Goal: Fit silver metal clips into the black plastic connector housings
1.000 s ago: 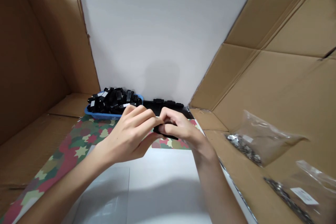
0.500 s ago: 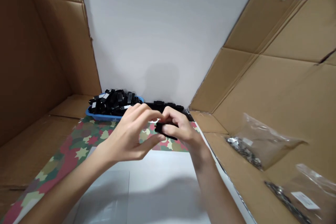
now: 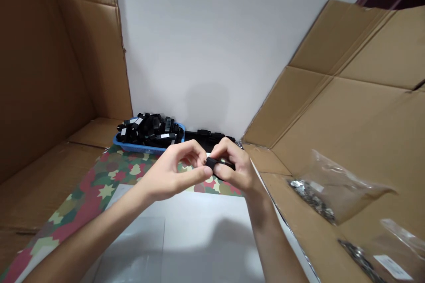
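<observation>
A part [image 3: 210, 163] sits between left hand [image 3: 174, 171] and right hand [image 3: 239, 169] — basket [image 3: 133, 147] behind, leftward — bags [image 3: 348, 185] (on cardboard [image 3: 300, 219]) lying right.

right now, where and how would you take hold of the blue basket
I'd likely grip the blue basket by its exposed near rim, coming from the front: that edge shows below the heaped black parts, while the wall stands behind and black items sit by its right end.

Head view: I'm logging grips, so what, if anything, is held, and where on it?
A black piece: the right hand pinches its right part; the left hand is at its left end, grip unclear.
</observation>
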`<state>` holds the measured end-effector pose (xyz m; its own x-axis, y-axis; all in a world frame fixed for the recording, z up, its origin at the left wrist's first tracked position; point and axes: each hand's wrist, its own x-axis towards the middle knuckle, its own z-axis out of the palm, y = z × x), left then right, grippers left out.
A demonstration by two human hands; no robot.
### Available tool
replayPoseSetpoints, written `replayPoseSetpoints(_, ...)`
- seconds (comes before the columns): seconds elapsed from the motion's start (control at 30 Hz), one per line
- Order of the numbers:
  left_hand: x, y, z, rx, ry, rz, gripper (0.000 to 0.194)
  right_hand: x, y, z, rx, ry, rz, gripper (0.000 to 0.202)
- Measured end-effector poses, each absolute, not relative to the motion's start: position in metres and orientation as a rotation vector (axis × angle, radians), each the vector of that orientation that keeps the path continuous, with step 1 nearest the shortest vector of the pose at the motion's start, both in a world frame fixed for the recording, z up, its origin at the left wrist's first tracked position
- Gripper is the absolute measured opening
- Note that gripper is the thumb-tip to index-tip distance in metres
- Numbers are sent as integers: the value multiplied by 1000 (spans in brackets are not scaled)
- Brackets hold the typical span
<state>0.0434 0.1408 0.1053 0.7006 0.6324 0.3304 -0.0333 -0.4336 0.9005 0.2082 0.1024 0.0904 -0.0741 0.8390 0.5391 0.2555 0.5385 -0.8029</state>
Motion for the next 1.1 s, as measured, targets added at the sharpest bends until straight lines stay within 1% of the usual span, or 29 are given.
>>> replayPoseSetpoints(0.17, 41, 144, 105, 1760, 463, 694, 28, 202, 101, 91, -992, -1578, 656, 7)
replayPoseSetpoints(0.33, 39, 147, 108, 1774, 495, 653, 30, 201, 101, 91, -1024, -1580, 626, 8)
replayPoseSetpoints(0.5, 37, 146, 112, 1858, 497, 697, 23, 202, 100, 92, -1017, -1615, 511, 7)
replayPoseSetpoints(0.6, 37, 140, 114, 1972, 537, 790, 16, 202, 100, 90, -980, -1641, 414, 3)
replayPoseSetpoints(0.8, 35, 128, 116, 2162, 631, 949, 11, 201, 99, 87, -970, -1652, 270, 5)
replayPoseSetpoints(1.1, 36, 125, 110, 2300, 693, 1070, 5, 201, 96, 88, -1076, -1656, 257, 5)
